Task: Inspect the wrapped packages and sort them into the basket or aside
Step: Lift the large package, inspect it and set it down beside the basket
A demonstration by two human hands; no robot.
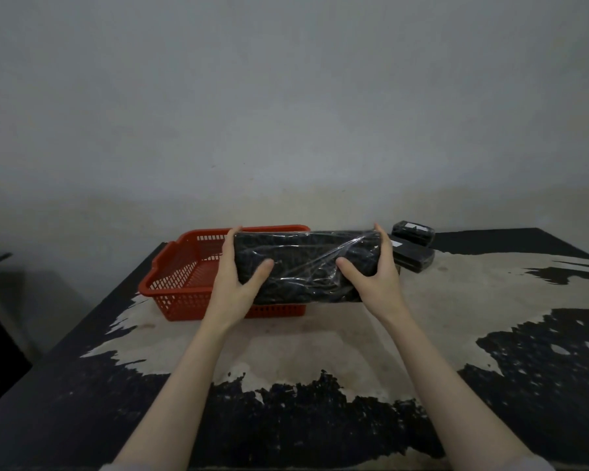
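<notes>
I hold a flat black package (305, 266) wrapped in clear film up in front of me, its broad face tilted toward me. My left hand (237, 282) grips its left end and my right hand (371, 277) grips its right end, thumbs on the front. It hangs over the right part of a red plastic basket (181, 277), whose visible left part shows nothing inside. Two more wrapped black packages lie behind on the right: a small one (412, 231) with a white label and a longer one (413, 255).
The table (320, 351) has a worn top, pale in the middle with black patches. Its left edge runs diagonally from the basket toward me. A grey wall stands right behind the basket and packages. A dark object sits off the table at far left.
</notes>
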